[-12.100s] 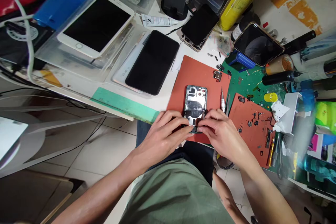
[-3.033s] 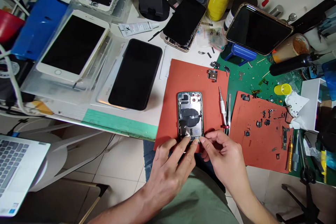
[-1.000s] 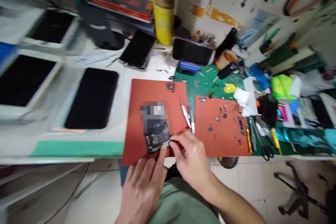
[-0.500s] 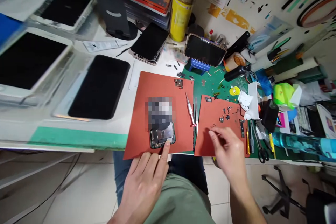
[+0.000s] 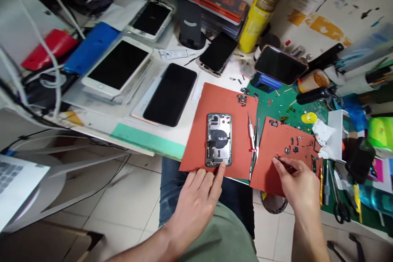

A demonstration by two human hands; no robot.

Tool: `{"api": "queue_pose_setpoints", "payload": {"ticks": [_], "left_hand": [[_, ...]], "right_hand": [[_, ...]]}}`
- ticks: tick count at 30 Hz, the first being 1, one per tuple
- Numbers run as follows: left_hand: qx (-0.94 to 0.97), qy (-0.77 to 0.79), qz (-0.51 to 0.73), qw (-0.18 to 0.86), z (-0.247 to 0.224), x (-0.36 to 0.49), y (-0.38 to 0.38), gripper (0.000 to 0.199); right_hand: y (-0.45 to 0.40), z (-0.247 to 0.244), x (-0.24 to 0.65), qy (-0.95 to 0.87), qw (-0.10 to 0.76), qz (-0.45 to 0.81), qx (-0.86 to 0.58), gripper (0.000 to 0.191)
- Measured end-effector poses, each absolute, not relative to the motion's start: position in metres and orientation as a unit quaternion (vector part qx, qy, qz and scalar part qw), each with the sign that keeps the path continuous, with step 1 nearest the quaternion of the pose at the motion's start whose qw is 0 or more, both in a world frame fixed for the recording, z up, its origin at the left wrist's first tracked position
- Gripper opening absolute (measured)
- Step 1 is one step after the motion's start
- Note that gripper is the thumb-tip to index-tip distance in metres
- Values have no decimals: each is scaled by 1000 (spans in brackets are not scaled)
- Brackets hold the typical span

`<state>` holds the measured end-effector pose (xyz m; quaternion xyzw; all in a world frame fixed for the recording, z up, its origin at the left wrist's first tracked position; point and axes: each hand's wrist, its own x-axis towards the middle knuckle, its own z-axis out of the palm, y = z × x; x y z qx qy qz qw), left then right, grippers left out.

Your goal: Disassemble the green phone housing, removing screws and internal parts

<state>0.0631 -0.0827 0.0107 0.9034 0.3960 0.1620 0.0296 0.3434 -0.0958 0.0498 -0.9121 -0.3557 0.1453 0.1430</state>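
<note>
An opened phone housing (image 5: 218, 141), its metal inside facing up, lies on the left red mat (image 5: 193, 155). The index finger of my left hand (image 5: 201, 196) is stretched out and touches the housing's bottom edge; the other fingers rest loosely bent beside it. Over the right red mat (image 5: 264, 176), my right hand (image 5: 296, 178) has its thumb and forefinger drawn together. Whatever is at those fingertips is too small to name. Several tiny phone parts (image 5: 295, 149) are scattered just beyond that hand. A pen-like screwdriver (image 5: 251, 129) and tweezers (image 5: 257, 135) lie between the mats.
Left of the mats lie a dark phone (image 5: 170, 94) and a white tablet (image 5: 118, 65). Behind stand a phone on a blue stand (image 5: 266, 82) and a yellow can (image 5: 250, 37). Scissors (image 5: 340, 208) and a white box (image 5: 336, 135) are at the right.
My view has swung left, so the bench appears farther right and more of its left side shows. Both hands keep nearly the same places relative to the mats.
</note>
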Motion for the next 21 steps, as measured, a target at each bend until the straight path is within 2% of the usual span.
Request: {"api": "queue_pose_setpoints", "payload": {"ticks": [5,10,15,19,21], "left_hand": [[902,403,151,36,6,62,-88,68],[898,407,165,34,5,63,-88,64],[898,402,172,44,6,63,-87,64],[890,409,192,55,9,64,-84,48],[888,411,196,59,10,65,-84,35]], "right_hand": [[-90,51,345,-293,116,168,-934,49],[-92,60,345,-240,157,203,-936,51],[-86,78,305,-235,324,391,-829,54],[-59,79,252,-285,300,560,-718,44],[-45,75,233,-302,283,585,-698,46]]}}
